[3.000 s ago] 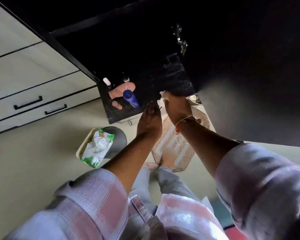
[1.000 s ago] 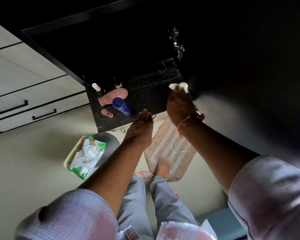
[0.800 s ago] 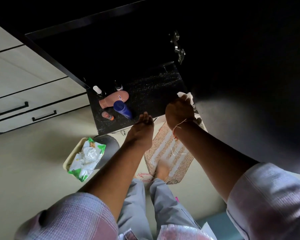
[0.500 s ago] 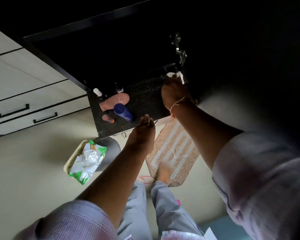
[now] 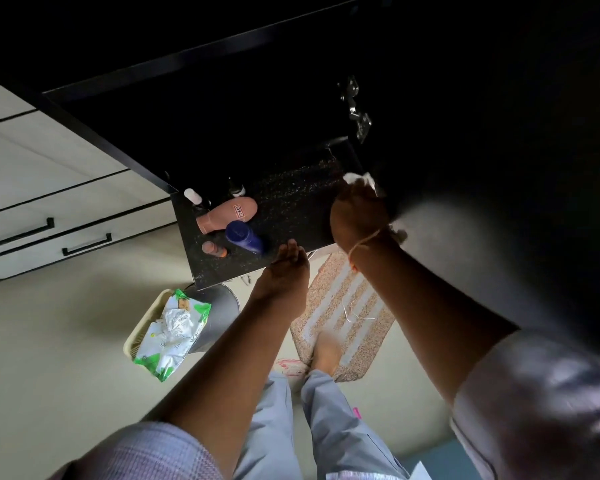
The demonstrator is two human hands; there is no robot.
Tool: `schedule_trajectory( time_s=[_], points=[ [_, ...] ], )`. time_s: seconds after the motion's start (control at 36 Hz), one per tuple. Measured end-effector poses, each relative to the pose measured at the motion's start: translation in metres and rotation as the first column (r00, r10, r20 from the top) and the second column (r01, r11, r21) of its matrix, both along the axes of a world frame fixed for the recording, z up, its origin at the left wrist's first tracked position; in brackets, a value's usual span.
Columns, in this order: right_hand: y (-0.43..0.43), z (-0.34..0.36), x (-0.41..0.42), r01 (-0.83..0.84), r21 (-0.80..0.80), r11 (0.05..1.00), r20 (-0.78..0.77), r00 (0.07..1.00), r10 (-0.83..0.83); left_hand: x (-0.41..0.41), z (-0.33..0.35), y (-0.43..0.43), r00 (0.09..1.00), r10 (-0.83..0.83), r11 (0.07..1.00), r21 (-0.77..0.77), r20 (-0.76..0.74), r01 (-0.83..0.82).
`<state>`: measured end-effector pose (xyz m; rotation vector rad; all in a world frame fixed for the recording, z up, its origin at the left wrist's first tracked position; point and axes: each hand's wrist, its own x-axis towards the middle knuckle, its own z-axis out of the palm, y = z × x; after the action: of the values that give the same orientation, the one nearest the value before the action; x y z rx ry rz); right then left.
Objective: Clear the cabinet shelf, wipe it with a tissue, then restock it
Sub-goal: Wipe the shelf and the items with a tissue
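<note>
**Tissue pressed to the right end of the dark shelf**

A white tissue (image 5: 359,179) is bunched in the right hand (image 5: 357,216), whose fingers are curled around it; only a crumpled tuft shows beyond the knuckles. The hand holds it against the right end of the cabinet shelf (image 5: 291,199), a black, speckled surface, close to the dark cabinet wall. A thin thread bracelet (image 5: 362,242) circles that wrist.

The left hand (image 5: 284,271) rests at the shelf's front edge with the fingers straight and close together, holding nothing; the fingertips touch the edge just right of the bottles.

The left end of the shelf carries several toiletries. A pink bottle (image 5: 227,214) lies on its side with a small label facing up. Just in front of it lies a blue bottle (image 5: 245,237), also tipped over. A small orange-tipped tube (image 5: 213,248) sits left of the blue one, near the front edge. Behind the pink bottle stand a white-capped bottle (image 5: 192,196) and a dark bottle with a white collar (image 5: 237,188), too dim to make out further.

A metal hinge (image 5: 355,109) shows on the cabinet wall above the right hand. Below the shelf, on the pale floor (image 5: 49,341), a green-and-white tissue pack (image 5: 172,336) lies across a cream basket (image 5: 142,327), and a striped mat (image 5: 347,313) lies under the person's bare feet. Pale drawers (image 5: 49,216) with black handles stand to the left.
</note>
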<state>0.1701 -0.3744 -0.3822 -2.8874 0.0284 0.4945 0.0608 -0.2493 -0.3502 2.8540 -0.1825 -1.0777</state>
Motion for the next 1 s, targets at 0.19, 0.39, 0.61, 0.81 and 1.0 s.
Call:
schedule_trajectory(
  time_s=[0.19, 0.39, 0.61, 0.81, 1.0],
  points=[
    [-0.004, -0.002, -0.031, -0.309, -0.155, 0.938, 0.002, 0.950, 0.313, -0.001, -0.004, -0.001, 0.999, 0.008, 1.000, 0.007, -0.048, -0.008],
    [0.005, 0.008, 0.041, -0.324, -0.026, 0.946, 0.033, 0.945, 0.325, -0.002, -0.008, -0.002, 0.999, 0.009, 1.000, 0.003, -0.032, -0.009],
    [0.049, 0.014, 0.046, -0.547, 0.120, 0.828, 0.108, 0.837, 0.537, -0.002, -0.010, 0.000, 0.999, -0.037, 0.999, 0.014, -0.027, 0.038],
    [0.032, 0.000, 0.035, -0.481, -0.009, 0.877, 0.153, 0.866, 0.477, 0.008, -0.006, -0.006, 0.996, -0.057, 0.995, 0.077, -0.070, 0.062],
    [0.010, -0.002, 0.059, -0.256, -0.099, 0.962, 0.040, 0.965, 0.261, 0.006, -0.016, -0.004, 0.995, -0.053, 0.993, 0.101, -0.090, 0.062]
  ],
)
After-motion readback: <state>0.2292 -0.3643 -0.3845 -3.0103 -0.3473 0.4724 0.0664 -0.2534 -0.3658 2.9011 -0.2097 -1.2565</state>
